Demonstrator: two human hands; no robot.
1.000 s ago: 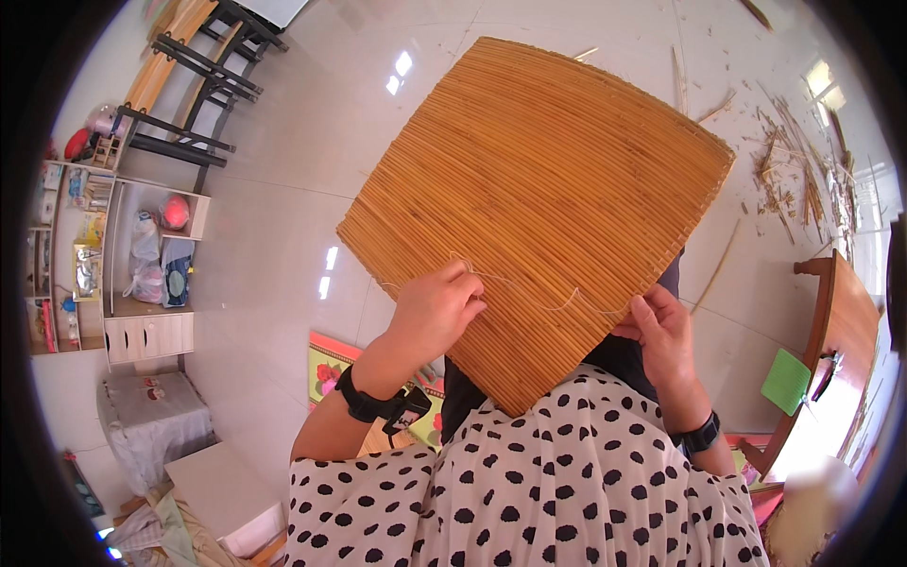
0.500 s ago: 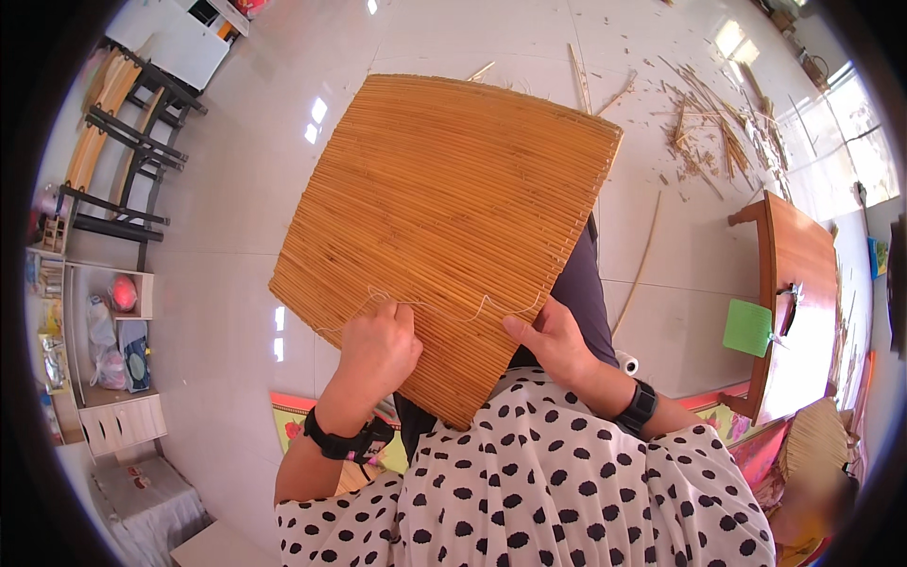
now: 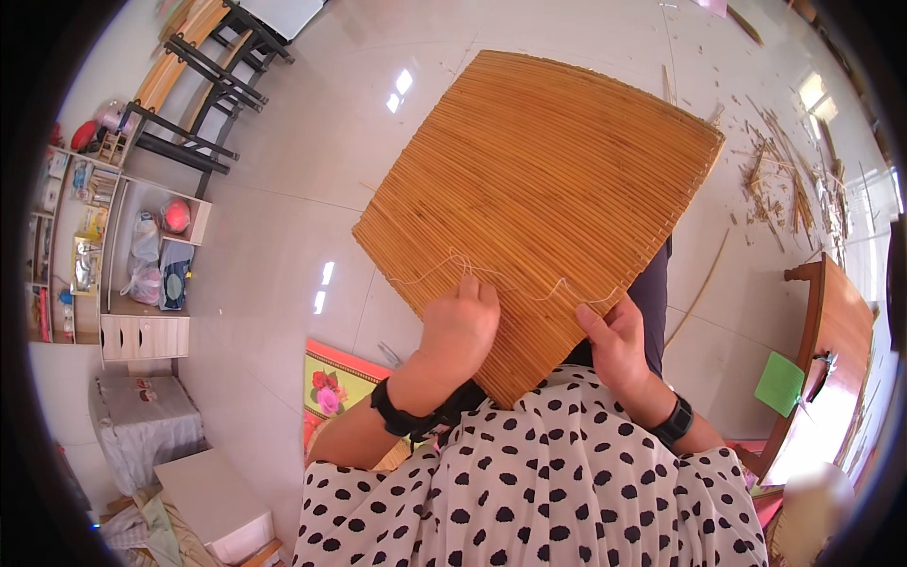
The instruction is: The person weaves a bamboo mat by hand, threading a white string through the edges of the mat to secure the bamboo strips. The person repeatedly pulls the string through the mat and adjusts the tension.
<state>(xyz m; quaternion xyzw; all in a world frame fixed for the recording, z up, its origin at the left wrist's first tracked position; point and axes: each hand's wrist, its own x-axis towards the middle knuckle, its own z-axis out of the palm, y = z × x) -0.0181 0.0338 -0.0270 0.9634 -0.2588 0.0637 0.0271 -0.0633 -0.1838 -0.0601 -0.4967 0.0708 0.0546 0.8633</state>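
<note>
A brown mat (image 3: 557, 170) of thin bamboo strips laid side by side rests tilted across my lap, with stitches along its right edge. White thread (image 3: 563, 282) trails loosely across its near part and forms small loops by my left fingertips. My left hand (image 3: 461, 321) is closed over the mat's surface, its fingertips pinched at the thread; the exact point of the pinch is hard to see. With the thumb on top and the other fingers hidden beneath, my right hand (image 3: 619, 345) grips the mat's near right edge.
Bamboo scraps (image 3: 784, 184) lie scattered on the tiled floor at the far right. A wooden table (image 3: 836, 354) with a green tool-like piece (image 3: 778, 384) stands to the right. Shelves (image 3: 151, 255), a grey-covered box (image 3: 146, 406) and a bench frame (image 3: 203, 85) line the left.
The whole view has swung leftward, so mat and hands now appear farther right. Both hands keep nearly the same places on the mat.
</note>
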